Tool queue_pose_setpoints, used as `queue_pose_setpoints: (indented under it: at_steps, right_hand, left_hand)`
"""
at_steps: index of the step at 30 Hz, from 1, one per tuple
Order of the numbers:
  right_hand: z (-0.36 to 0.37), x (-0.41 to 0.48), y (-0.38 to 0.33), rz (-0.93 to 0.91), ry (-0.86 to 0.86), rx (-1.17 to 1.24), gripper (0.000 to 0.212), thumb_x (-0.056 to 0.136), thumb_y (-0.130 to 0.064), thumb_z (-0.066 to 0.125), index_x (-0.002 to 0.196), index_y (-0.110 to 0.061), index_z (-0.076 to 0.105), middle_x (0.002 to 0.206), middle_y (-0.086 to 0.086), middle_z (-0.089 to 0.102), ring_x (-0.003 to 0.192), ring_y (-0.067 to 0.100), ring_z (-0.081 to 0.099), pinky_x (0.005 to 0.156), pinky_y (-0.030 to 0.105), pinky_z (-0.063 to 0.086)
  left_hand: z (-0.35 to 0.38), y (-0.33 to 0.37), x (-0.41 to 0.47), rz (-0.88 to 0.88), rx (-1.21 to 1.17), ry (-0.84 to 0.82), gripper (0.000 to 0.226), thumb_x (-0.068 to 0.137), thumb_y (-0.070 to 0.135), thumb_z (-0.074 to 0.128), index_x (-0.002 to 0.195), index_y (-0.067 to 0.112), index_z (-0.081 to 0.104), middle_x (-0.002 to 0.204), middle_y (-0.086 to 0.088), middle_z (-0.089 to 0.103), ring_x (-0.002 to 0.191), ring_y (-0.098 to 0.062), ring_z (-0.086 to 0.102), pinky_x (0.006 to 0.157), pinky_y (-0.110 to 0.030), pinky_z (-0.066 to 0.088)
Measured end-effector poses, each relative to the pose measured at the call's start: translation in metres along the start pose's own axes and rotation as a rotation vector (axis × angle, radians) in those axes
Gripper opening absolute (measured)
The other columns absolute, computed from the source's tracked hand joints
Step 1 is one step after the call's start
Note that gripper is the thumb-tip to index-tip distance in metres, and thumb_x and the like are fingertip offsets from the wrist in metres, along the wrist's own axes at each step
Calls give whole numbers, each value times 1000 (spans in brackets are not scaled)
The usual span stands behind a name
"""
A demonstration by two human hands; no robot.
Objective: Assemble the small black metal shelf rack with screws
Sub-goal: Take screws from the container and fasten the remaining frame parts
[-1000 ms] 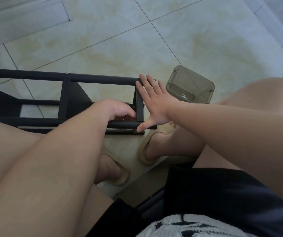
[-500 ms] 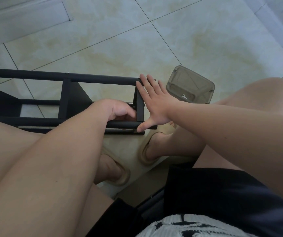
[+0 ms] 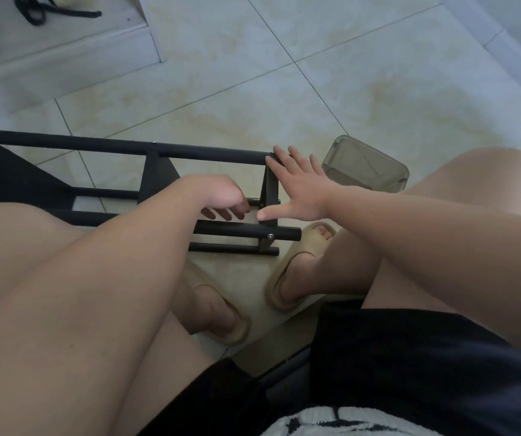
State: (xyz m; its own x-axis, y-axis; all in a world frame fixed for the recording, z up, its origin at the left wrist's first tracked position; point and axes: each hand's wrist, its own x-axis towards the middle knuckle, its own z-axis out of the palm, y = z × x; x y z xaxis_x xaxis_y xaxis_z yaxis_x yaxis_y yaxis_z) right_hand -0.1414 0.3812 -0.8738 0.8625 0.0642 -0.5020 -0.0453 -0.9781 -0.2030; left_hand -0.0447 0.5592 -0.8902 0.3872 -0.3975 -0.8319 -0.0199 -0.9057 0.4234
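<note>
The rack (image 3: pixel 209 154) on the floor (image 3: pixel 316 89), 9 o'clock to centre, looks mostly built, end fastening likely left; right hand (image 3: pixel 303 190) presses flat on its end, left hand (image 3: pixel 221 199) curls inside, grip unclear.

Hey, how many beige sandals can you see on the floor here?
2. The left sandal is worn at bottom centre. The right sandal is worn beside it, its toe by the end of the black rack. The legs could hide others.
</note>
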Motion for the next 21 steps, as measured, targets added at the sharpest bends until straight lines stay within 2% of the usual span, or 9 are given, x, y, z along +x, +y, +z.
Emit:
queue_pose_setpoints:
  at_steps: [3, 5, 6, 7, 9, 11, 14, 19, 21]
  right_hand:
    - [6, -13, -17, 7, 23, -30, 108, 84, -76, 55, 163, -22, 6, 169, 4, -15, 156, 28, -13, 125, 54, -2]
    - [13, -26, -29, 3, 14, -26, 97, 89, -66, 60, 162, -23, 14, 170, 4, -11, 156, 29, -1, 126, 52, 10]
    - [16, -33, -34, 8, 15, -18, 91, 91, -61, 62, 161, -24, 18, 170, 3, -9, 155, 31, 8, 124, 50, 18]
    - [20, -38, -38, 22, 19, -4, 85, 92, -56, 63, 160, -26, 21, 170, 2, -7, 153, 32, 17, 122, 49, 26]
    - [27, -47, -45, 78, 50, 57, 77, 95, -47, 65, 158, -29, 25, 170, -3, -4, 147, 31, 32, 112, 48, 41]
    - [34, -54, -50, 148, 106, 133, 72, 96, -39, 65, 156, -30, 28, 168, -4, 9, 141, 30, 41, 104, 47, 48]
    - [44, -63, -55, 207, 152, 193, 66, 97, -28, 62, 154, -28, 29, 149, -2, 38, 128, 29, 51, 96, 47, 52]
    - [36, -54, -51, 258, 211, 119, 53, 97, -9, 50, 146, -25, 36, 132, 4, 53, 115, 32, 55, 84, 43, 52]
    - [26, -43, -42, 246, 251, 83, 51, 98, -8, 48, 145, -24, 37, 128, 4, 55, 112, 31, 54, 76, 38, 45]
  left_hand:
    - [-7, -8, -22, -85, 133, -113, 26, 85, 26, 58, 106, 34, 70, 105, 14, 70, 104, -13, 61, 94, -39, 48]
    - [-8, -9, -35, -105, 278, -96, 15, 83, 33, 65, 97, 33, 69, 108, 7, 64, 96, -16, 57, 81, -36, 46]
    - [-7, -11, -39, -116, 376, -72, 19, 81, 37, 69, 99, 30, 69, 105, 5, 63, 92, -17, 57, 76, -35, 45]
    - [-3, -13, -42, -140, 460, -56, 32, 81, 42, 72, 107, 24, 70, 104, 4, 63, 91, -19, 59, 76, -36, 46]
    - [11, -22, -45, -227, 525, 1, 59, 82, 53, 73, 126, 16, 63, 114, 1, 65, 102, -26, 62, 90, -40, 48]
    - [26, -31, -47, -280, 502, 157, 70, 78, 67, 70, 128, 19, 58, 127, -4, 63, 119, -32, 57, 105, -44, 40]
    - [38, -35, -53, -238, 462, 419, 65, 74, 74, 68, 113, 23, 60, 120, -4, 65, 120, -30, 54, 104, -43, 35]
    - [37, -28, -52, -157, 490, 650, 53, 79, 72, 65, 104, 26, 63, 110, -1, 67, 113, -25, 55, 104, -40, 36]
    - [31, -21, -47, -113, 477, 720, 49, 81, 71, 64, 99, 26, 59, 106, 0, 66, 109, -24, 55, 102, -40, 36]
